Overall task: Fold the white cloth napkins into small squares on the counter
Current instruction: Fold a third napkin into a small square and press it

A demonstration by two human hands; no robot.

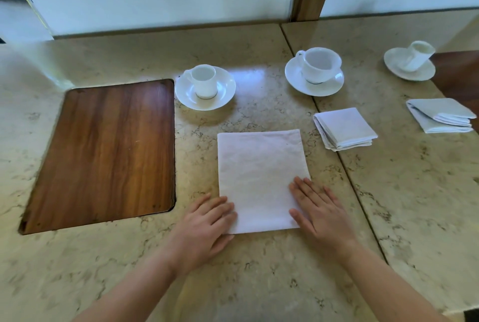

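Napkin (261, 179) flat, near centre of counter (259, 270) | left hand (204, 228) and right hand (318, 213) – fingers straight, pressing its near corners, gripping nothing – likely to pin it for the next fold | folded squares (344, 128) set aside, far right.

Three white napkins lie on the counter (259, 270): one flat napkin (261, 179) and two folded squares, the nearer square (344, 128) just right of the flat one and the farther square (440, 114) well right of it. Beyond the flat napkin stand three cups on three saucers: left cup (203, 82), middle cup (321, 65), right cup (418, 56). One wooden board (103, 150) lies to its left. Two hands show: left hand (204, 228), right hand (321, 215).
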